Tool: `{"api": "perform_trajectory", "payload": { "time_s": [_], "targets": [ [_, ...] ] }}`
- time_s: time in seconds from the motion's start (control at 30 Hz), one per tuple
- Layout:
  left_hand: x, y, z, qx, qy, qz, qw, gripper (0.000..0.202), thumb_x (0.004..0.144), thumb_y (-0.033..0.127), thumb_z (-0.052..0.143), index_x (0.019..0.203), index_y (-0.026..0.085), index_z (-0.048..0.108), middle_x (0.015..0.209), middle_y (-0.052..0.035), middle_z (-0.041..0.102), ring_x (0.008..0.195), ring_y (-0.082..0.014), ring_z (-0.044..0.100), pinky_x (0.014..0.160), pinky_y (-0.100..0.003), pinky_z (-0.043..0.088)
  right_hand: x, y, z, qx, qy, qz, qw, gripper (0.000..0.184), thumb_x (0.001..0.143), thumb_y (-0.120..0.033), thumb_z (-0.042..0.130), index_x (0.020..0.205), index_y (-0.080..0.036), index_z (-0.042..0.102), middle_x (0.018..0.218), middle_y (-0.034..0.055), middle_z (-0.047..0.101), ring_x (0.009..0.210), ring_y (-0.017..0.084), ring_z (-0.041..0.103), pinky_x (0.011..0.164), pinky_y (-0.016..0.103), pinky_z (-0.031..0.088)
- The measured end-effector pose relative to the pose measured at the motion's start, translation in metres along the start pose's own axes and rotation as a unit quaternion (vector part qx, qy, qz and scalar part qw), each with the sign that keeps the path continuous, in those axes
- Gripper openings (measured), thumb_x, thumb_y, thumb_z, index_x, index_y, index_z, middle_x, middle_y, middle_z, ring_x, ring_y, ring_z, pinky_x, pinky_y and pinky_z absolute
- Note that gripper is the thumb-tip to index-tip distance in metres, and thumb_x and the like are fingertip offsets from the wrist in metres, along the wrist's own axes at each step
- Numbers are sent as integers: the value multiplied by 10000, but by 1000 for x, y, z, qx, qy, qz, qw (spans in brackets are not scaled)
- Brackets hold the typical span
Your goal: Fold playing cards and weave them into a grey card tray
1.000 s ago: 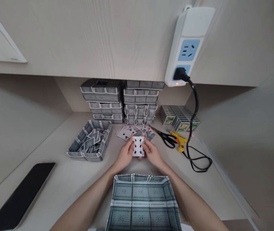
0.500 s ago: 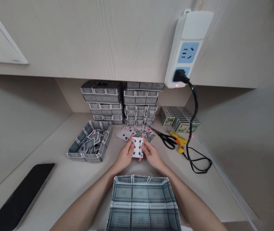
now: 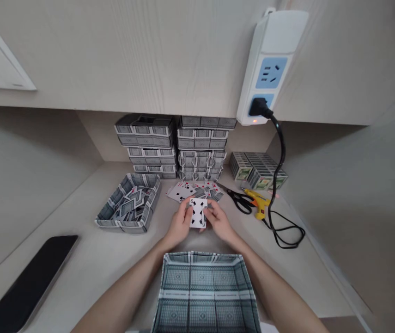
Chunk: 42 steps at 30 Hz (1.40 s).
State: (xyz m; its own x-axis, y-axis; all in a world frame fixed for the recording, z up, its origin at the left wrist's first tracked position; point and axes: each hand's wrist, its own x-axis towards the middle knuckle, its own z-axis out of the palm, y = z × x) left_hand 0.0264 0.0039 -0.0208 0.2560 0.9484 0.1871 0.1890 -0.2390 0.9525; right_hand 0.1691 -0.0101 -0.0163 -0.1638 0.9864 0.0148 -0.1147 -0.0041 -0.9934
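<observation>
Both hands hold one playing card [image 3: 197,213], a six of spades, face up over the desk. My left hand [image 3: 179,223] pinches its left edge and my right hand [image 3: 218,221] pinches its right edge, fingers curled round the card. Just behind it lies a loose spread of face-up cards [image 3: 193,190]. Right in front of me stands a tray made of card backs [image 3: 204,296], open side up.
A second card tray [image 3: 114,217] with loose cards sits at the left. Stacks of card trays [image 3: 174,148] stand at the back. Card boxes [image 3: 258,171], scissors [image 3: 240,200], a yellow glue gun [image 3: 258,202] with its black cable lie right. A dark phone [image 3: 31,280] lies near left.
The card is bent slightly narrower between my hands, which have edged a little closer together. Nothing else on the desk has moved.
</observation>
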Motion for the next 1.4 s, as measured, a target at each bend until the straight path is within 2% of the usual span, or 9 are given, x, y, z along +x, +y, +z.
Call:
{"api": "perform_trajectory", "payload": {
  "time_s": [0.17, 0.33, 0.63, 0.73, 1.0, 1.4],
  "targets": [
    [0, 1, -1, -29, -6, -13, 999, 407, 811, 381, 365, 1166, 183, 365, 618, 18, 533, 474, -85, 468, 456, -187, 392, 0, 0, 0, 5, -10, -2, 1000, 322, 748, -420, 474, 991, -229, 383, 596, -41, 523, 418, 105, 508, 402, 251, 463],
    [1, 4, -1, -50, -6, 9, 999, 409, 812, 357, 382, 1181, 189, 324, 769, -14, 566, 568, -84, 500, 512, -186, 409, 0, 3, 0, 13, -20, -4, 1000, 333, 748, -419, 477, 1004, -231, 377, 606, -42, 517, 428, 110, 515, 410, 264, 472],
    [1, 3, -1, -23, -25, 18, 999, 370, 826, 351, 350, 1154, 183, 321, 848, -34, 567, 606, -88, 500, 536, -195, 418, 0, 1, 0, 23, -23, -20, 999, 314, 759, -403, 475, 999, -223, 381, 595, -46, 507, 418, 101, 508, 387, 245, 467],
    [1, 4, -2, -15, -29, 20, 999, 363, 823, 349, 356, 1142, 180, 325, 819, -26, 568, 620, -93, 507, 553, -202, 427, 0, 2, 0, 23, -21, -25, 999, 312, 760, -395, 481, 997, -215, 386, 605, -46, 511, 401, 93, 502, 375, 241, 464],
    [1, 2, -2, -9, -25, 12, 1000, 349, 817, 345, 368, 1125, 184, 341, 873, -40, 581, 630, -95, 516, 561, -208, 432, 1, 4, -1, 25, -18, -28, 999, 319, 761, -387, 488, 1007, -212, 388, 604, -42, 531, 409, 95, 515, 362, 225, 459],
    [2, 2, -3, -5, -16, 15, 1000, 345, 802, 352, 397, 1098, 177, 390, 743, -10, 584, 572, -97, 495, 531, -205, 404, 1, 4, 0, 22, -18, -28, 999, 298, 757, -377, 496, 981, -207, 400, 579, -53, 522, 380, 89, 500, 346, 220, 447]
  ]
}}
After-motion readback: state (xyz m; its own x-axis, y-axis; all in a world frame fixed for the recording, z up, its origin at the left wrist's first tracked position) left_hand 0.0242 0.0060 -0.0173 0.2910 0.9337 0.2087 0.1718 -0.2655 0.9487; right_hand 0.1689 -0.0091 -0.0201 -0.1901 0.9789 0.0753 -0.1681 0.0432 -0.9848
